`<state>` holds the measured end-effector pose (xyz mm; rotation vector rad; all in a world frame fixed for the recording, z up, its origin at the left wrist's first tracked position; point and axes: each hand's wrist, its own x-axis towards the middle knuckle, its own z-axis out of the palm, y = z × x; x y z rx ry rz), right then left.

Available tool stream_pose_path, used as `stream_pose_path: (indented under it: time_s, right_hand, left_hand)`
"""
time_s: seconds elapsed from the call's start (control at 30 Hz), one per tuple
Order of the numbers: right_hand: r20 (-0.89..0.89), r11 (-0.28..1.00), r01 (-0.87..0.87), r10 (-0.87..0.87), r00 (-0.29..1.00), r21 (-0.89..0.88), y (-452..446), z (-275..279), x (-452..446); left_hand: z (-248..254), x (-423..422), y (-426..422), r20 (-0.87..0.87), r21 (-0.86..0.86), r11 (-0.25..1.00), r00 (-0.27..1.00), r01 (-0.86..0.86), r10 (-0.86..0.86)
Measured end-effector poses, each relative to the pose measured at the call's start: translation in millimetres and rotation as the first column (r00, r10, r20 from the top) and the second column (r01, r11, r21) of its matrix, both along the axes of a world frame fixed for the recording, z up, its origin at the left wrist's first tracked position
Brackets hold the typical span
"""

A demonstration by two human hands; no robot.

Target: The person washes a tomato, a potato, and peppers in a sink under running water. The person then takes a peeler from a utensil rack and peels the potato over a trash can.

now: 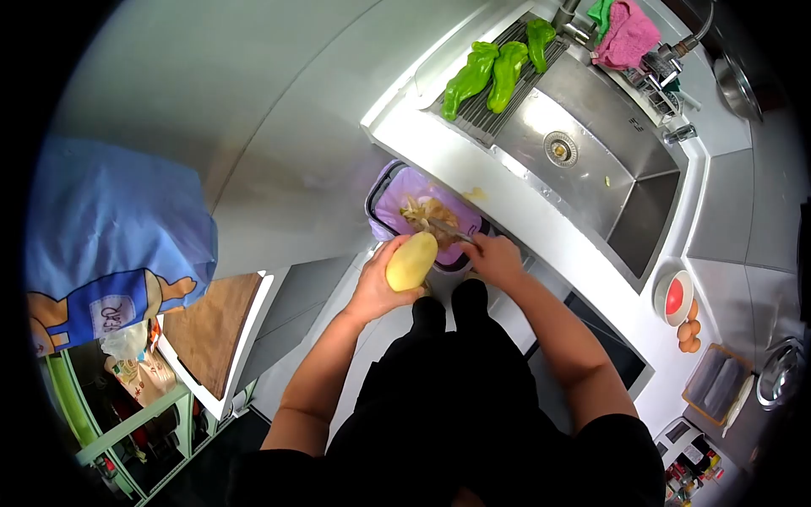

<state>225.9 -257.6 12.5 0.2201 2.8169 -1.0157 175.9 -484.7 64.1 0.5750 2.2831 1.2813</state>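
My left hand (378,283) is closed around a peeled, pale yellow potato (411,262). In my right hand (497,259) is a slim tool (449,229) that looks like a small knife. Its greyish blade points left, just above the potato's upper end; whether the two touch I cannot tell. Below both hands stands a trash bin (374,193) lined with a purple bag (410,183). Brownish peelings (416,211) lie inside it, partly hidden by the tool.
Beside the bin runs a white counter (405,135) with a steel sink (574,110). Several green peppers (505,76) rest on the drying rack. Farther right are a bowl (673,297) and eggs (688,329). A blue bag (127,211) hangs at left near a wooden board (211,329).
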Motion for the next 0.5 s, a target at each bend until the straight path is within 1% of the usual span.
stream_pose_path:
  time_s: [0.03, 0.07, 0.1, 0.17, 0.2, 0.27, 0.3, 0.37, 0.4, 0.47, 0.5]
  right_hand:
    - [0.084, 0.999, 0.019, -0.022, 0.996, 0.025, 4, 0, -3]
    - [0.106, 0.998, 0.029, -0.035, 0.994, 0.051, 5, 1, -2]
    - [0.119, 0.999, 0.015, -0.021, 0.993, 0.046, 0, 12, 1]
    - [0.016, 0.994, 0.016, -0.014, 1.0, -0.106, -13, 34, -1]
    - [0.017, 0.994, 0.022, -0.02, 1.0, -0.104, -20, 43, -2]
    - [-0.031, 0.99, -0.07, 0.067, 0.997, -0.126, -33, 55, 0]
    - [-0.031, 0.989, -0.069, 0.066, 0.997, -0.128, -34, 54, 0]
    - [-0.063, 0.995, -0.075, 0.071, 0.996, -0.063, -32, 48, -2]
    - [-0.06, 0.996, -0.071, 0.067, 0.996, -0.062, -29, 40, -1]
    - [-0.003, 0.998, -0.018, 0.018, 1.0, 0.06, -17, 19, -5]
    - [-0.004, 0.998, -0.013, 0.014, 1.0, 0.054, -11, 11, -3]
  left_hand:
    - [0, -1, -1, -0.012, 0.041, 0.999, 1.0, -0.017, 0.018]
    - [-2, -1, -1, -0.022, 0.084, 0.996, 0.999, -0.044, 0.046]
    - [-2, 2, -4, -0.01, 0.078, 0.995, 0.998, -0.058, 0.059]
    - [-5, -5, -4, -0.002, -0.02, 0.998, 0.998, -0.064, 0.064]
    - [-7, -6, -2, -0.001, -0.018, 0.998, 0.998, -0.058, 0.058]
    - [-12, -4, -3, -0.056, -0.065, 0.995, 0.995, -0.082, 0.079]
    - [-12, -4, -3, -0.055, -0.066, 0.994, 0.995, -0.081, 0.078]
    - [-12, -3, -2, -0.041, -0.025, 0.996, 0.995, -0.091, 0.089]
    - [-11, 1, -2, -0.038, -0.024, 0.996, 0.996, -0.086, 0.085]
    - [-7, 1, -3, -0.028, 0.014, 1.0, 0.999, -0.025, 0.026]
    - [-2, -1, -3, -0.03, 0.008, 1.0, 0.999, -0.021, 0.021]
